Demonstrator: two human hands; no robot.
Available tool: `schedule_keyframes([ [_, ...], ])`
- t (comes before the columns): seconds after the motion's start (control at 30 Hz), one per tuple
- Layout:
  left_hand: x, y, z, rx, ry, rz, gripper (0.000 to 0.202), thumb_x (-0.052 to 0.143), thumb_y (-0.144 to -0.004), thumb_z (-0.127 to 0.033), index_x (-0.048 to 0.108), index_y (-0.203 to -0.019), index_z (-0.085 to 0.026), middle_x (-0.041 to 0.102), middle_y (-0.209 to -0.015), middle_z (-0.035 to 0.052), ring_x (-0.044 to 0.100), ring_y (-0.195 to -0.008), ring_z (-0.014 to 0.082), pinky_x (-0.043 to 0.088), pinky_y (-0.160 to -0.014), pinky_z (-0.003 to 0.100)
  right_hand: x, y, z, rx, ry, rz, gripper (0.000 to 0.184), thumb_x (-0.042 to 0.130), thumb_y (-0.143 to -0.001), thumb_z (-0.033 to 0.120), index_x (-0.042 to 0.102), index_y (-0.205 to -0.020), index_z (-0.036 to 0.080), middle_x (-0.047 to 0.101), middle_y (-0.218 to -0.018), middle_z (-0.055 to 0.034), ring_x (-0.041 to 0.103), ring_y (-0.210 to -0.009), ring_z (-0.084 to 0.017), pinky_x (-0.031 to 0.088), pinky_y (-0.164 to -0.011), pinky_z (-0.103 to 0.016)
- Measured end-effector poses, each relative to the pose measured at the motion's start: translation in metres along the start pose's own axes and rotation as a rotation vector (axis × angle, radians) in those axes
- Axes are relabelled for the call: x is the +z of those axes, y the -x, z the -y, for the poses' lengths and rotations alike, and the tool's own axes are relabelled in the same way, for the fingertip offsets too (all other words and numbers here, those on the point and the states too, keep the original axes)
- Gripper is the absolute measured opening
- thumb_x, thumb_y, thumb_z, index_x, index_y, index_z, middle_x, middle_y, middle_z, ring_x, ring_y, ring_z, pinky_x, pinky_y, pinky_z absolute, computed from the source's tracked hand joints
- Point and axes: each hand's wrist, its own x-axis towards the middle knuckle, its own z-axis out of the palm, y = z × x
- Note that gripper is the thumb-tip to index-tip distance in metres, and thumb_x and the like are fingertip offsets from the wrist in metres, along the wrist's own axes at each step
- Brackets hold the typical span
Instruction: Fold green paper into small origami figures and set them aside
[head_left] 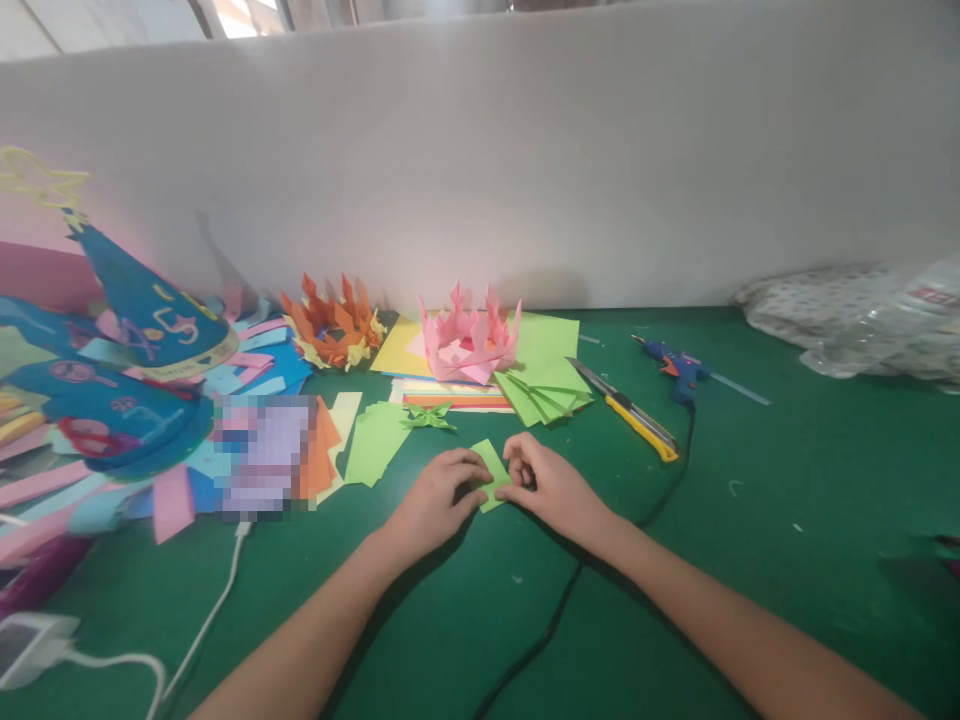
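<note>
A small light-green piece of paper [493, 472] lies on the green table [787, 520] between my two hands. My left hand [439, 495] has its fingers curled and pinches the paper's left edge. My right hand [544, 480] is closed too, fingertips pressed on the paper's right edge. Just beyond the hands sit a small folded green paper shape [429, 417] and a loose green sheet [375, 442].
A pink paper crown [470, 342] and an orange one [332, 325] stand on stacked coloured sheets [450, 392]. Folded green papers [544, 395], a yellow utility knife [634, 412] and a blue glue gun [675, 365] lie right. Blue party hats [142, 310] and paper strips crowd the left. A black cable [570, 590] runs under my right arm; plastic bags [855, 315] far right.
</note>
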Motion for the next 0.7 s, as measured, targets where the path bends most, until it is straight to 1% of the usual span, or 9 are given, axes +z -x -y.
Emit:
schedule_keyframes([
  [0.1,-0.0006,0.0000,-0.0016,0.001,0.006,-0.008,0.011,0.057,-0.081,-0.016,0.063,-0.089,-0.019,0.062,-0.097,0.0054,0.057,-0.093,0.0183,0.046,-0.084,0.034,0.0001,0.0003,-0.0001,0.002,0.012,-0.003,0.029,0.063,-0.074,0.020,0.039,-0.089,0.022,0.045,-0.064,0.0069,0.047,-0.060,-0.013,0.033,-0.055,-0.023],
  [0.23,-0.0013,-0.0004,-0.0044,-0.043,0.016,-0.017,0.009,0.059,-0.078,-0.013,0.059,-0.085,-0.018,0.062,-0.086,0.0031,0.057,-0.081,0.0167,0.047,-0.074,0.031,0.0003,0.0010,0.0001,0.010,0.029,-0.009,0.027,0.062,-0.076,0.019,0.039,-0.089,0.022,0.044,-0.065,0.0065,0.047,-0.061,-0.013,0.032,-0.055,-0.023],
  [0.33,-0.0016,-0.0009,-0.0054,-0.027,0.030,-0.009,0.007,0.057,-0.079,-0.012,0.061,-0.078,-0.018,0.062,-0.088,0.0036,0.057,-0.084,0.0165,0.046,-0.078,0.031,0.0007,0.0013,0.0007,0.016,0.048,-0.013,0.025,0.061,-0.076,0.018,0.040,-0.088,0.022,0.044,-0.065,0.0065,0.046,-0.061,-0.013,0.032,-0.055,-0.023],
  [0.4,-0.0017,-0.0010,-0.0052,-0.010,0.028,-0.002,0.011,0.056,-0.080,-0.013,0.063,-0.074,-0.018,0.062,-0.092,0.0044,0.058,-0.087,0.0165,0.046,-0.081,0.031,0.0012,0.0013,0.0013,0.011,0.070,-0.026,0.024,0.061,-0.076,0.018,0.040,-0.087,0.021,0.044,-0.064,0.0064,0.045,-0.060,-0.013,0.031,-0.055,-0.023],
  [0.53,-0.0015,-0.0006,-0.0038,-0.014,0.021,0.000,0.013,0.056,-0.081,-0.016,0.067,-0.075,-0.019,0.063,-0.094,0.0053,0.059,-0.087,0.0168,0.047,-0.081,0.032,0.0014,0.0013,0.0018,0.006,0.115,-0.036,0.023,0.061,-0.076,0.019,0.040,-0.085,0.021,0.043,-0.063,0.0066,0.044,-0.059,-0.013,0.030,-0.055,-0.023],
  [0.7,-0.0012,0.0001,-0.0029,-0.014,0.030,0.002,0.013,0.056,-0.081,-0.015,0.067,-0.077,-0.020,0.063,-0.095,0.0051,0.059,-0.089,0.0172,0.046,-0.084,0.033,-0.0038,0.0021,-0.0022,0.009,0.125,-0.011,0.020,0.059,-0.078,0.017,0.040,-0.082,0.021,0.041,-0.060,0.0075,0.042,-0.057,-0.012,0.028,-0.054,-0.023],
])
